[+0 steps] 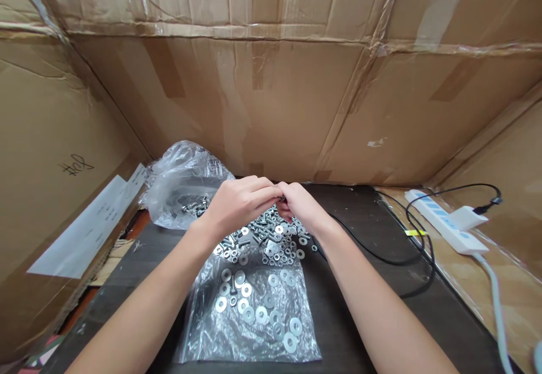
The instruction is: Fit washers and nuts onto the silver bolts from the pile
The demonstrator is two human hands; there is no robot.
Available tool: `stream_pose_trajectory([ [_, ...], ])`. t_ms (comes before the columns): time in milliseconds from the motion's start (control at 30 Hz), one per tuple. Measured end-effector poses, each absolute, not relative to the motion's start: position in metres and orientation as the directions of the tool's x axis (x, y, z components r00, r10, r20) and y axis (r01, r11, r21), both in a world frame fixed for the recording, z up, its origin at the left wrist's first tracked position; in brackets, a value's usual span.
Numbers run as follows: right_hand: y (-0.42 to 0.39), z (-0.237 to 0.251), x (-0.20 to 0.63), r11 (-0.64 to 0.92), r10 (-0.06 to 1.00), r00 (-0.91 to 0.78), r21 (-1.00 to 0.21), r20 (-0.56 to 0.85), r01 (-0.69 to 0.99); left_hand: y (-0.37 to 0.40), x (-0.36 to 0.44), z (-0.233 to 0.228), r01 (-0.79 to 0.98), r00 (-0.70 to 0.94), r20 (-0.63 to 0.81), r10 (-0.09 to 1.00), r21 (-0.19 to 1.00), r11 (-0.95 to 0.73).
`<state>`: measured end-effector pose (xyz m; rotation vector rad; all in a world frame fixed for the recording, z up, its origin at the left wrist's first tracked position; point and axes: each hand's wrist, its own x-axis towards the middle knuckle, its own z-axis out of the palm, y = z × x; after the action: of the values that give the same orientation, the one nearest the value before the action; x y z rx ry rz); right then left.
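My left hand (239,201) and my right hand (298,205) meet fingertip to fingertip above a heap of loose bolts, nuts and washers (265,231). A small dark metal piece (282,198) shows between the fingers; most of it is covered, so its kind is unclear. Both hands are closed around that spot. Below them lies a flat clear plastic bag (249,347) with several washers (261,314), a bolt (232,285) and a nut (233,301); whether these are inside or on top I cannot tell.
A crumpled clear bag (186,168) holding more bolts (197,207) stands behind my left hand. Black cable (381,258) loops across the dark tabletop (339,317) to the right, near a white power strip (444,224). Cardboard walls (288,108) enclose the back and sides.
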<state>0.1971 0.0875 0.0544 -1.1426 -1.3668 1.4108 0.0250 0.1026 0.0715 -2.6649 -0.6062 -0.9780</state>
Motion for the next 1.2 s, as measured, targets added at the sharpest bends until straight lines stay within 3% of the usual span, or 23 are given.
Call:
stream_pose_trajectory([
  [133, 0.087, 0.057, 0.202, -0.041, 0.968, -0.236, -0.983, -0.083, 0.179, 0.101, 0.029, 0.069, 0.46, 0.677, 0.64, 0.364, 0.018, -0.888],
  [233, 0.085, 0.06, 0.201, 0.094, 0.99, -0.126, -0.947, 0.057, 0.308, 0.101, 0.034, 0.069, 0.464, 0.531, 0.627, 0.569, 0.347, -0.815],
  [333, 0.08, 0.064, 0.198, 0.349, 0.932, -0.066, -0.837, 0.355, 0.422, 0.103, 0.035, 0.073, 0.318, 0.431, 0.442, 0.787, 0.741, -0.591],
  [433, 0.076, 0.066, 0.198, 0.501, 0.846, -0.113, -0.705, 0.521, 0.501, 0.104, 0.034, 0.078, 0.201, 0.486, 0.275, 0.83, 0.888, -0.413],
  [500, 0.074, 0.065, 0.197, 0.522, 0.827, -0.104, -0.686, 0.553, 0.507, 0.103, 0.035, 0.08, 0.187, 0.494, 0.278, 0.824, 0.891, -0.413],
  [567, 0.075, 0.063, 0.196, 0.503, 0.839, -0.064, -0.725, 0.54, 0.471, 0.1, 0.036, 0.079, 0.217, 0.463, 0.382, 0.8, 0.826, -0.52],
  [633, 0.078, 0.06, 0.193, 0.439, 0.88, -0.006, -0.806, 0.476, 0.396, 0.098, 0.037, 0.076, 0.297, 0.446, 0.549, 0.707, 0.655, -0.695],
  [700, 0.082, 0.057, 0.191, 0.333, 0.934, 0.032, -0.898, 0.357, 0.287, 0.098, 0.036, 0.074, 0.39, 0.479, 0.681, 0.554, 0.401, -0.829],
  [800, 0.087, 0.053, 0.189, 0.144, 0.989, -0.031, -0.984, 0.142, 0.106, 0.1, 0.033, 0.073, 0.455, 0.58, 0.73, 0.362, 0.08, -0.887],
  [867, 0.089, 0.052, 0.191, 0.056, 0.993, -0.107, -0.998, 0.052, 0.028, 0.101, 0.031, 0.072, 0.46, 0.626, 0.717, 0.305, -0.024, -0.888],
  [967, 0.091, 0.051, 0.197, 0.025, 0.988, -0.156, -0.999, 0.018, 0.038, 0.103, 0.03, 0.07, 0.458, 0.647, 0.693, 0.317, -0.021, -0.888],
  [1067, 0.092, 0.051, 0.202, 0.038, 0.985, -0.173, -0.984, 0.008, 0.173, 0.103, 0.031, 0.066, 0.465, 0.648, 0.663, 0.375, 0.047, -0.884],
  [1200, 0.092, 0.052, 0.205, 0.067, 0.993, -0.116, -0.947, 0.031, 0.314, 0.105, 0.033, 0.064, 0.502, 0.573, 0.637, 0.516, 0.225, -0.835],
])
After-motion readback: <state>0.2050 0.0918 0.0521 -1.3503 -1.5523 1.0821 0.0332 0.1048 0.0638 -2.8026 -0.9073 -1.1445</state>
